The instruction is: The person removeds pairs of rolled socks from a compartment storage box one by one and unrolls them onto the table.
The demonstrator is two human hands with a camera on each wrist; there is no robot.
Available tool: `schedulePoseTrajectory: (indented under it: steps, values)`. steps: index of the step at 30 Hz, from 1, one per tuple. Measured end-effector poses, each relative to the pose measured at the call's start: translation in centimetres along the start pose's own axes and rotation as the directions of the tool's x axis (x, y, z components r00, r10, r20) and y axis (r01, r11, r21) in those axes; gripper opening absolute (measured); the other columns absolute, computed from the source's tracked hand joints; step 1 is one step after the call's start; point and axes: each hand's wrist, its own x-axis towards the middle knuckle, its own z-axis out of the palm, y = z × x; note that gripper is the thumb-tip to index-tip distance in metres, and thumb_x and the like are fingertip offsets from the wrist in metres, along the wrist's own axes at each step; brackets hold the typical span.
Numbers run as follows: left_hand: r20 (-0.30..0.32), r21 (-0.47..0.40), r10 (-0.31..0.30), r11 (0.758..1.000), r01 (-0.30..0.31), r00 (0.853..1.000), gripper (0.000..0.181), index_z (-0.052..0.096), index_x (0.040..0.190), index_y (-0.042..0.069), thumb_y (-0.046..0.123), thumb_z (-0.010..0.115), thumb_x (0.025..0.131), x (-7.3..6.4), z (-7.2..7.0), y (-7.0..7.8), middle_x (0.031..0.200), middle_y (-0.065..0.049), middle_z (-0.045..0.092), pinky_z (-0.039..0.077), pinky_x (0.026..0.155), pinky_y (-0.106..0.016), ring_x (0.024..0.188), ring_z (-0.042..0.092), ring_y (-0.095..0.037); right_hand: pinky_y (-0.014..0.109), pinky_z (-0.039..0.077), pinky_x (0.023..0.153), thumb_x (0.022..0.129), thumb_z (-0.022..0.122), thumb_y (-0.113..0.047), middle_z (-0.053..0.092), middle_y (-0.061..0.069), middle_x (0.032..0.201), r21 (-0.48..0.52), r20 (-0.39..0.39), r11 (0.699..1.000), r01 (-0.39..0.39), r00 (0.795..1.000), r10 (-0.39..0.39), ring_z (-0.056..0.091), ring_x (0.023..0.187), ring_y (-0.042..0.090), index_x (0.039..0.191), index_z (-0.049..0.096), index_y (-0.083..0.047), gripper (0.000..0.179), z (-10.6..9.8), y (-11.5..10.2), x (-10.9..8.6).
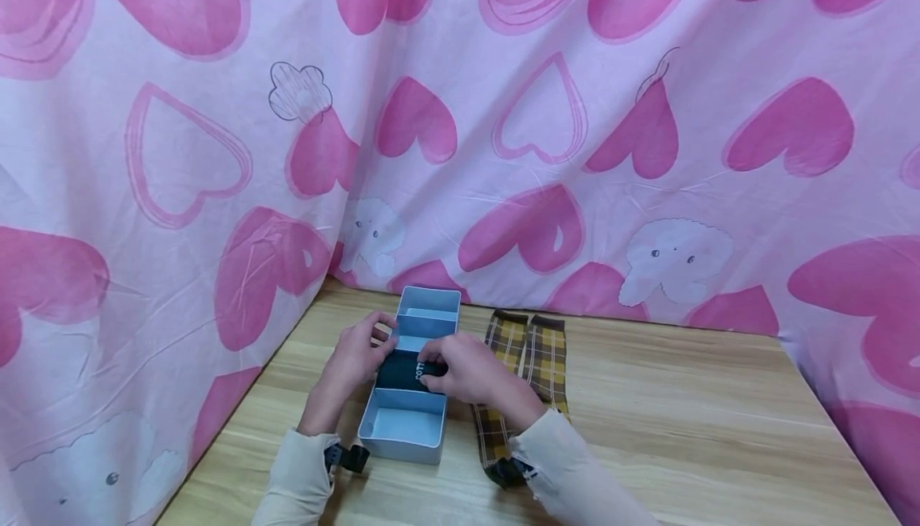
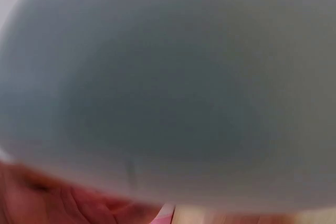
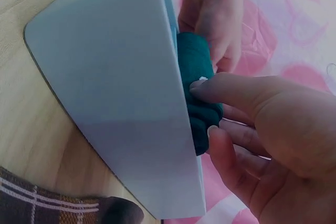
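A long light blue divided box [image 1: 402,448] stands on the table. In its second compartment from the near end sits a pair of rolled dark green socks [image 1: 398,373] with white lettering. My right hand [image 1: 463,366] pinches the right end of the roll. In the right wrist view, the thumb presses beside the lettering, and the socks [image 3: 197,66] stick up above the box rim. My left hand [image 1: 359,350] has bent fingers at the box's left rim, beside the roll; I cannot tell whether they grip it. A blurred grey surface [image 2: 168,87] fills most of the left wrist view.
Yellow and brown plaid socks [image 1: 548,358] lie flat on the wooden table [image 1: 690,414], right of the box and partly under my right forearm. A pink heart-print curtain [image 1: 517,127] hangs along the table's back and left edges.
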Motion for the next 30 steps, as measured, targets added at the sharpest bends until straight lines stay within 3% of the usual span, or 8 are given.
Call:
schedulePoseTrajectory:
  steps: [11,19,24,30]
  values:
    - [0.022,-0.061,-0.009,0.998,0.01,1.0,0.031,0.059,0.127,0.02,0.02,0.067,0.097,0.3,-0.1,-0.3,0.12,-0.012,0.066,0.063,0.073,-0.038,0.101,0.067,-0.028,0.017,0.057,0.078,0.089,0.076,-0.034,0.075,-0.007,0.104,0.048,-0.055,0.998,0.027,0.998,-0.025,0.066,0.091,0.002,0.116,0.074,-0.022,0.03,-1.1,0.2,-0.9]
    - [0.015,-0.067,-0.019,0.998,0.02,1.0,0.028,0.059,0.125,0.022,0.014,0.063,0.099,0.3,0.1,-0.2,0.118,-0.012,0.066,0.063,0.069,-0.036,0.099,0.067,-0.028,0.025,0.059,0.079,0.09,0.075,-0.034,0.073,-0.011,0.101,0.12,-0.115,0.992,0.048,0.993,-0.034,0.065,0.092,0.002,0.116,0.073,-0.023,0.028,-2.2,1.0,-1.7]
    - [0.004,-0.069,-0.01,0.998,0.01,1.0,0.027,0.059,0.123,0.022,0.018,0.067,0.097,0.3,0.2,-0.3,0.118,-0.011,0.066,0.063,0.066,-0.035,0.102,0.067,-0.028,0.02,0.057,0.071,0.09,0.076,-0.034,0.072,-0.013,0.099,0.132,-0.16,0.991,0.013,0.987,0.008,0.064,0.091,0.003,0.115,0.073,-0.024,0.027,-3.4,2.0,-2.8]
    - [0.012,-0.071,-0.017,0.997,0.017,1.0,0.03,0.059,0.126,0.021,0.021,0.067,0.097,0.2,0.1,-0.2,0.119,-0.011,0.065,0.063,0.065,-0.035,0.103,0.066,-0.029,0.021,0.058,0.074,0.089,0.077,-0.035,0.071,-0.015,0.103,0.163,-0.182,0.984,-0.068,0.978,0.098,0.063,0.092,0.004,0.115,0.072,-0.03,0.028,-4.0,3.6,-4.3]
